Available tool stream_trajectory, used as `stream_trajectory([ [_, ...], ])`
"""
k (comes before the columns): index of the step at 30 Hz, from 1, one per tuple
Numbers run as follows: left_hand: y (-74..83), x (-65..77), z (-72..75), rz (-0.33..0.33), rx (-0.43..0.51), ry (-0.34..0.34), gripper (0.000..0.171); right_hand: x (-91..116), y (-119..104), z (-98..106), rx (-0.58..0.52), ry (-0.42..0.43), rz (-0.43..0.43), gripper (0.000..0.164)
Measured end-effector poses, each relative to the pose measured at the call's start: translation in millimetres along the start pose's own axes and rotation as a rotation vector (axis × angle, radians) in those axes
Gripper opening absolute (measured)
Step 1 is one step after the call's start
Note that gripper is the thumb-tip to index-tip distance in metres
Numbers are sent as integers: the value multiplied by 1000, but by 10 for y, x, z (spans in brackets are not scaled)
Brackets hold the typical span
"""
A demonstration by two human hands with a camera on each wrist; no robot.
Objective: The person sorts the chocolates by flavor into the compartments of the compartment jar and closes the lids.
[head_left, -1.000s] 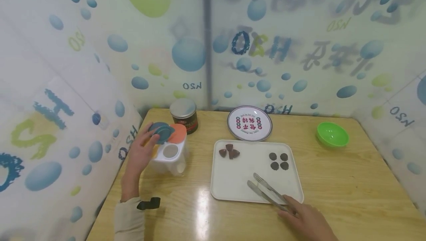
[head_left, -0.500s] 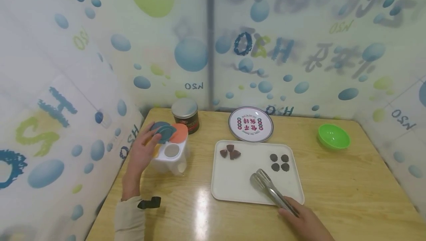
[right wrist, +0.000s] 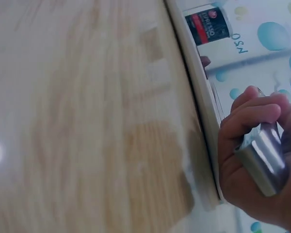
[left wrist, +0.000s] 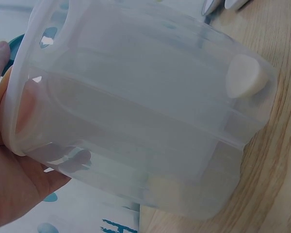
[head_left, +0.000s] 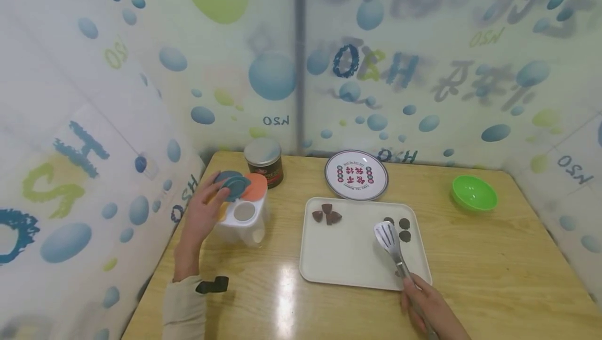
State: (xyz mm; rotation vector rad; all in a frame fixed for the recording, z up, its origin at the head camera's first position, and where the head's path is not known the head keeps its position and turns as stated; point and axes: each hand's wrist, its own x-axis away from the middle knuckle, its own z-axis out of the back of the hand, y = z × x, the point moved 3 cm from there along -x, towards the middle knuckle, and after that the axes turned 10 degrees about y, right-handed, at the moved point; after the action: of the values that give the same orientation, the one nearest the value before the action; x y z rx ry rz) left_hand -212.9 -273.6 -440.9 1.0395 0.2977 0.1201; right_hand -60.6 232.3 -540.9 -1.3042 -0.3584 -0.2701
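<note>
My left hand (head_left: 202, 214) pinches a teal lid (head_left: 236, 187) raised on a translucent container (head_left: 235, 229) at the left. The container has several compartments, with orange and yellow lids on others; a round opening shows beside the teal lid. In the left wrist view a cream-coloured chunk (left wrist: 245, 76) lies at the bottom of one compartment. My right hand (head_left: 432, 303) grips metal tongs (head_left: 389, 238) with slotted heads, held over the white tray (head_left: 329, 264). Dark scalloped rounds (head_left: 405, 236) lie behind the tongs, partly hidden. Brown wedge-shaped pieces (head_left: 317, 215) sit at the tray's far left.
An espresso tin (head_left: 270, 170) with a metal lid stands behind the container. A white plate (head_left: 357, 194) with red characters lies behind the tray. At the back right of the wooden table (head_left: 517, 256) is a green bowl (head_left: 474, 194). Patterned walls border the table's back and sides.
My right hand has turned the tongs and moved their heads right and farther over the tray, toward the dark rounds. My left hand keeps hold of the lid.
</note>
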Motion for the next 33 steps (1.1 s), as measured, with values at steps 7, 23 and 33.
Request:
stream_trajectory([
  [7, 1, 8, 9, 2, 14, 9, 56, 26, -60, -141, -416, -232, -100, 62],
  [23, -14, 16, -3, -25, 20, 3, 54, -99, -439, -751, -519, -356, -138, 68],
  [33, -23, -20, 4, -27, 28, 6, 55, -272, -933, -1313, -463, -394, 25, 65],
])
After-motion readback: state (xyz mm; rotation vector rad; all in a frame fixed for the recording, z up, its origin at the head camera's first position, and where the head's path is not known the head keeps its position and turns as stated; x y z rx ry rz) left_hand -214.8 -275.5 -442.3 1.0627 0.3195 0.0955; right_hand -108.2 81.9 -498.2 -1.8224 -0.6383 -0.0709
